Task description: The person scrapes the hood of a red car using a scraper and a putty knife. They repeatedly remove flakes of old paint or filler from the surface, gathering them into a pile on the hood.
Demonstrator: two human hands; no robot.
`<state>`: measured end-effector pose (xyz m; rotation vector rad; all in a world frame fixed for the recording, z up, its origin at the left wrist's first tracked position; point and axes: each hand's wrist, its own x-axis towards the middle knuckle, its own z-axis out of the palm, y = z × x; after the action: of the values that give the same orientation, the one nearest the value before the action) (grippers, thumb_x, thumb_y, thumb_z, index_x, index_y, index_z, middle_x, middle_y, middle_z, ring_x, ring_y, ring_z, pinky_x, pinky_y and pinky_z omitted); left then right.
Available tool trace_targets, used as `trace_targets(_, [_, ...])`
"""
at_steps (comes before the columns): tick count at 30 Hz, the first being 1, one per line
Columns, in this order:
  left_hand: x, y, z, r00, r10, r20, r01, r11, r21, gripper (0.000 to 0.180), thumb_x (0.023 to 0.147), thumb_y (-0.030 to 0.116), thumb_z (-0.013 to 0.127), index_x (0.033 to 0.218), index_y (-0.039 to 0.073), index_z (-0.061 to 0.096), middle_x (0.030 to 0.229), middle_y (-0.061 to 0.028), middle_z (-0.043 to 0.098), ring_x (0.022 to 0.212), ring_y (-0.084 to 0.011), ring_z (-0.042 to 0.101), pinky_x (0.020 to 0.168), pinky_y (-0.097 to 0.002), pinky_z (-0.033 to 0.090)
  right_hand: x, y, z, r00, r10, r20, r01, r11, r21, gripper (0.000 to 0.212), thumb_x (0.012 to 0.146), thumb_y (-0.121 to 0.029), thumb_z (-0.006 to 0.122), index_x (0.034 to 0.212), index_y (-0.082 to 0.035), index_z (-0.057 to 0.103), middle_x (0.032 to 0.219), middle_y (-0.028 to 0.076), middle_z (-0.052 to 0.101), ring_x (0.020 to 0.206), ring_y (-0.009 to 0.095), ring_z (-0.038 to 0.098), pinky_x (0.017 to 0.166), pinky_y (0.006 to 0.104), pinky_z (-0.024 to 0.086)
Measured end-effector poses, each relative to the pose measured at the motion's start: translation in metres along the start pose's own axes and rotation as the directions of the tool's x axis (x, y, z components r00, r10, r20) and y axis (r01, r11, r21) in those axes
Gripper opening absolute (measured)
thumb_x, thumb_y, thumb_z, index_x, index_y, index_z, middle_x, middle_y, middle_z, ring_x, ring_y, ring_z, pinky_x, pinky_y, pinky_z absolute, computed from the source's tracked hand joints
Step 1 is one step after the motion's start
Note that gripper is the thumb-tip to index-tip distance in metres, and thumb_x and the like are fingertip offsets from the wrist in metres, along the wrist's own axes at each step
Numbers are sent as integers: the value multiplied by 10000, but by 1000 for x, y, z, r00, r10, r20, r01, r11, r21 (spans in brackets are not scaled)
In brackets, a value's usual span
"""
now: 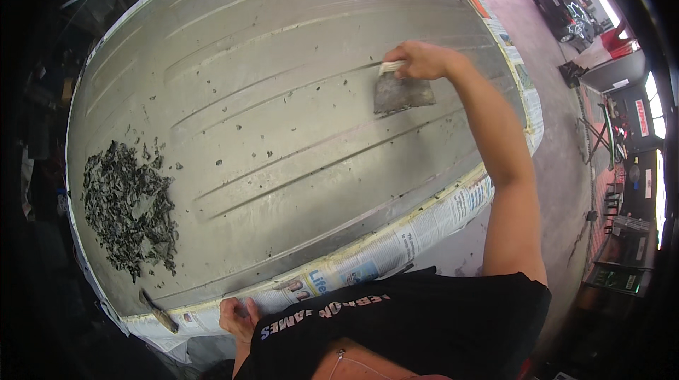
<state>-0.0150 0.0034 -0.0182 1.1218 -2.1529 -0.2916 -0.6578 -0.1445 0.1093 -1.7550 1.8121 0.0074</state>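
Over the right half of a broad, ribbed, grey-green panel point(304, 125), a wide, flat grey implement point(403, 94) with a whitish band at its upper edge is held by the right hand point(421, 60); the band is gripped between closed fingers and thumb, and the lower edge is turned toward the near side of the panel. Whether a brush or a pad is being held cannot be told. At the near edge, left of the middle, the left hand point(239, 318) is placed beside the newspaper point(396, 242) by which the rim is covered; its fingers are partly curled, and whether anything is grasped by them cannot be told. On the left end of the panel, a heap of dark, curled flakes point(131, 210) is gathered, and small dark crumbs point(219, 162) are scattered across the ribs between heap and implement. Near the close left corner, a slim tool point(158, 311) with a brownish handle is laid slantwise, its lower end over the newspaper. A black shirt point(410, 316) is worn by the person. Beyond the panel, at upper right, a dark car point(562, 12) is parked on the concrete floor point(559, 147).
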Motion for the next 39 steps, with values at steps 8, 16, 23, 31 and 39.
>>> trace_targets(8, [5, -1, 0, 1000, 25, -16, -26, 999, -19, 284, 889, 109, 720, 1039, 37, 490, 686, -95, 477, 528, -202, 444, 480, -340, 358, 27, -157, 44, 953, -295, -74, 304, 931, 202, 379, 902, -147, 663, 1260, -27, 635, 1151, 216, 693, 1100, 364, 642, 951, 426, 499])
trace_targets(16, [-7, -3, 4, 998, -41, -48, 38, 998, -45, 304, 877, 98, 733, 1042, 45, 484, 707, -106, 506, 523, -236, 478, 485, -357, 394, -65, -54, 63, 798, 375, -472, 52, 737, 674, 497, 940, -255, 657, 1370, -22, 569, 1110, 74, 683, 1008, 171, 626, 847, 353, 523])
trace_targets(23, [4, 2, 3, 998, 22, -57, -23, 1000, -15, 285, 894, 111, 719, 1051, 44, 491, 684, -109, 497, 510, -226, 473, 479, -359, 387, -126, 104, 39, 855, 402, -329, -94, 743, 663, 402, 930, -90, 639, 1329, -46, 622, 1166, 85, 712, 1058, 170, 644, 925, 330, 486])
trace_targets(31, [2, 5, -4, 1000, -8, 3, 8, 1000, 10, 304, 869, 83, 726, 1046, 30, 485, 728, -119, 501, 577, -297, 510, 515, -401, 413, -48, 44, -22, 957, 254, -140, -253, 967, 28, 356, 895, -82, 635, 1247, -112, 676, 1036, 113, 727, 974, 240, 663, 878, 382, 495])
trace_targets(39, [0, 6, -2, 999, -37, 6, 37, 999, -8, 306, 878, 104, 726, 1044, 28, 480, 741, -125, 513, 576, -301, 508, 516, -398, 417, -18, -3, -8, 988, 139, 62, -135, 988, -72, 363, 890, -113, 637, 1251, -122, 669, 1114, 143, 722, 1057, 286, 667, 918, 411, 503])
